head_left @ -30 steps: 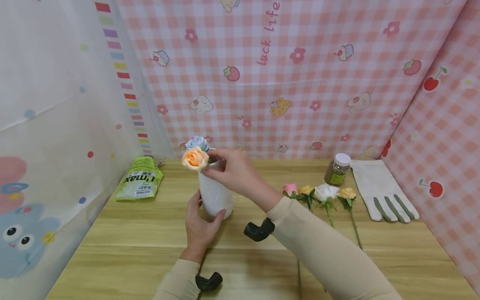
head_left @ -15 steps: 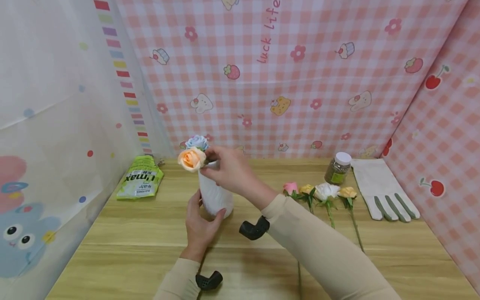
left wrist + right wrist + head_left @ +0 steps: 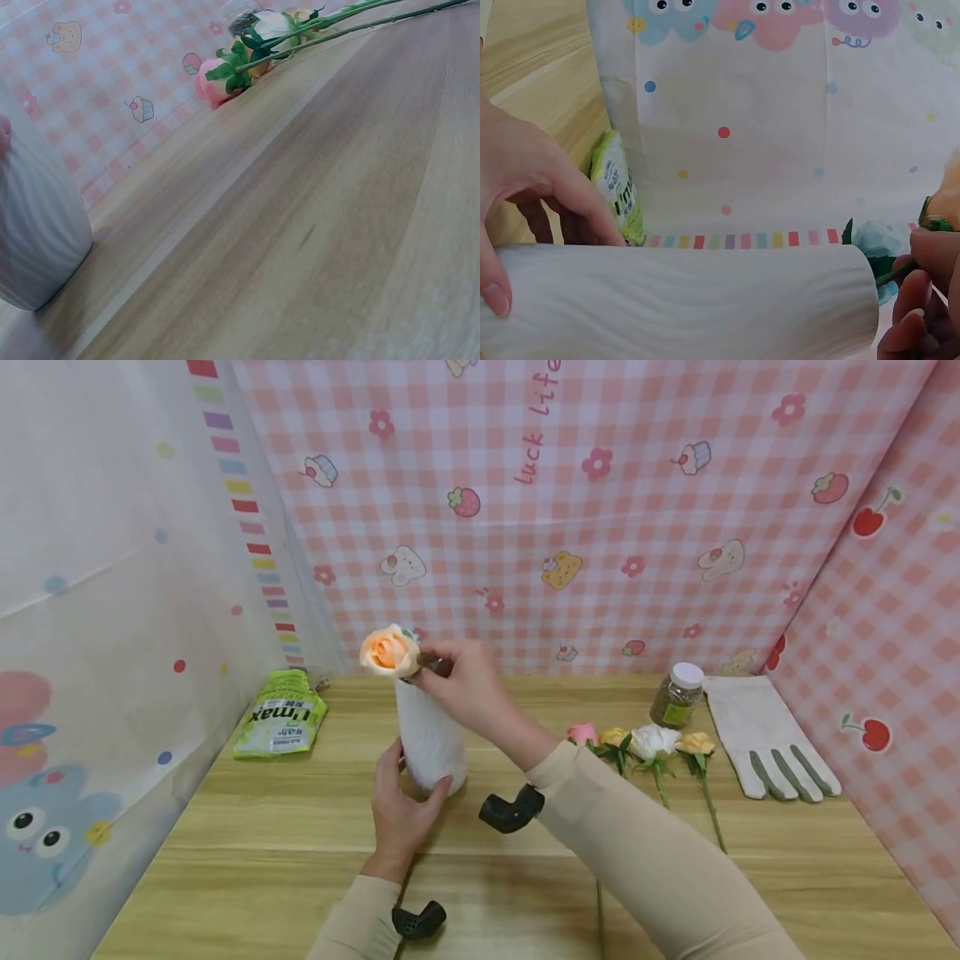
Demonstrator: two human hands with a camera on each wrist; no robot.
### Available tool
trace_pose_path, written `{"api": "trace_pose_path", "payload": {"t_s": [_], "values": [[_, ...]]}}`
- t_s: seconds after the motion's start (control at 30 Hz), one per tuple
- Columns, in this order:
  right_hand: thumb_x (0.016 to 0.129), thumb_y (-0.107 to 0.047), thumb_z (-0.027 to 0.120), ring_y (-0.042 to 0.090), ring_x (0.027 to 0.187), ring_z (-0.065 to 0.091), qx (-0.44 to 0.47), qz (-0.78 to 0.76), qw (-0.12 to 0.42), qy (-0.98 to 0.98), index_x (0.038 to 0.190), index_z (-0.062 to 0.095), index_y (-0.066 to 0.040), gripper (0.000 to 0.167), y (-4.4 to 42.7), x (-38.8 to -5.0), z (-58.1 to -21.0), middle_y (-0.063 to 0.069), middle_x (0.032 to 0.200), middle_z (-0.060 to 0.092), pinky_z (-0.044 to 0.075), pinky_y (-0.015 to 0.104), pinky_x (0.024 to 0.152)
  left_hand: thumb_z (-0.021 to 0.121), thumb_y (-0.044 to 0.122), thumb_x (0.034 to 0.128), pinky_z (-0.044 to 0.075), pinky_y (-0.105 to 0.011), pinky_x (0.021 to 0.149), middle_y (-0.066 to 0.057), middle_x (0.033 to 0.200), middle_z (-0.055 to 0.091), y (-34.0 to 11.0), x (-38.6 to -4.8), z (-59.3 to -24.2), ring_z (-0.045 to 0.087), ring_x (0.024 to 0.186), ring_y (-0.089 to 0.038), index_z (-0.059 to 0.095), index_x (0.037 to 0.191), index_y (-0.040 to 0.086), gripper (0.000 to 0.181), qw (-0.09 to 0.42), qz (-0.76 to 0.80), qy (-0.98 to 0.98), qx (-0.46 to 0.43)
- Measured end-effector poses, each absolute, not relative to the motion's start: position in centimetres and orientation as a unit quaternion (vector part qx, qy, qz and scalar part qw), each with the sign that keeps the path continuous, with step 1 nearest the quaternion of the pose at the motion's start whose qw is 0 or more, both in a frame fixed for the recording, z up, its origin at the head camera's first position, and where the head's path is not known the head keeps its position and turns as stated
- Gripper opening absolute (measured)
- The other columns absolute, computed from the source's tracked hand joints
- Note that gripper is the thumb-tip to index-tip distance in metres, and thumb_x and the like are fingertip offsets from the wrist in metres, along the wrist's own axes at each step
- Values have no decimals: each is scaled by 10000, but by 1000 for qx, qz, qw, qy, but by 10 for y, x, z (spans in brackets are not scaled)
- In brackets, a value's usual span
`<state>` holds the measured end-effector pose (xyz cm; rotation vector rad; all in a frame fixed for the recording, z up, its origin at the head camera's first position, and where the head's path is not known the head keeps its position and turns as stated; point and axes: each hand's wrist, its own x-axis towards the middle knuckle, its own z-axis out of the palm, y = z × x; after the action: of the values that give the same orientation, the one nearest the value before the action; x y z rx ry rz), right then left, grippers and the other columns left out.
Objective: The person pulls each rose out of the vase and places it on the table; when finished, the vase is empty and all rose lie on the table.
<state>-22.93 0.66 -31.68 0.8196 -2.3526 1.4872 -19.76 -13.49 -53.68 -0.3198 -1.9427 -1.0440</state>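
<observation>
A white ridged vase stands on the wooden table, its foot gripped by my left hand with thumb and fingers on either side. My right hand is at the vase's mouth, pinching an orange rose by the stem just under its bloom. In the right wrist view that stem runs toward the mouth. A light blue rose sits at the mouth; in the head view the orange bloom covers most of it. The left wrist view catches the lower part of the vase.
Right of the vase lie a pink rose, a white rose and two yellow ones, stems toward me. Behind them are a lidded jar and a white glove. A green packet lies at the left.
The orange rose first shifted slightly left, then rose and moved a little right with my right hand, now covering most of the blue rose. My left hand and the vase stay put.
</observation>
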Motion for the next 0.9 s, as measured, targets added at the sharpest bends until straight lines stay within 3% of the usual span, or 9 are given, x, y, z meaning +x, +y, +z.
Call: {"api": "trace_pose_path", "payload": {"t_s": [0.1, 0.37, 0.67, 0.9], "values": [[865, -167, 721, 79, 612, 587, 283, 505, 139, -803, 984, 761, -83, 151, 9, -229, -316, 5, 831, 713, 486, 227, 518, 857, 202, 678, 508, -429, 838, -152, 1251, 545, -135, -198, -537, 541, 1102, -267, 445, 1404, 17, 854, 442, -420, -782, -129], [892, -227, 693, 77, 662, 598, 276, 488, 151, -814, 936, 757, -91, 156, 18, -230, -319, -8, 853, 718, 504, 231, 555, 855, 226, 676, 519, -450, 831, -171, 1252, 544, -135, -198, -537, 545, 1101, -278, 450, 1397, 2, 857, 444, -414, -784, -127], [830, -134, 754, 81, 660, 613, 273, 495, 141, -813, 960, 744, -49, 155, 24, -229, -313, 25, 823, 715, 520, 237, 567, 842, 256, 686, 514, -447, 843, -168, 1255, 540, -134, -197, -537, 542, 1101, -275, 445, 1400, 5, 855, 439, -418, -786, -123], [815, -101, 765, 137, 536, 557, 284, 542, 208, -763, 927, 741, -9, 147, 34, -224, -301, 49, 733, 693, 446, 259, 472, 850, 244, 676, 511, -445, 841, -167, 1246, 545, -134, -198, -537, 544, 1091, -269, 456, 1391, 6, 851, 444, -422, -781, -120]]}}
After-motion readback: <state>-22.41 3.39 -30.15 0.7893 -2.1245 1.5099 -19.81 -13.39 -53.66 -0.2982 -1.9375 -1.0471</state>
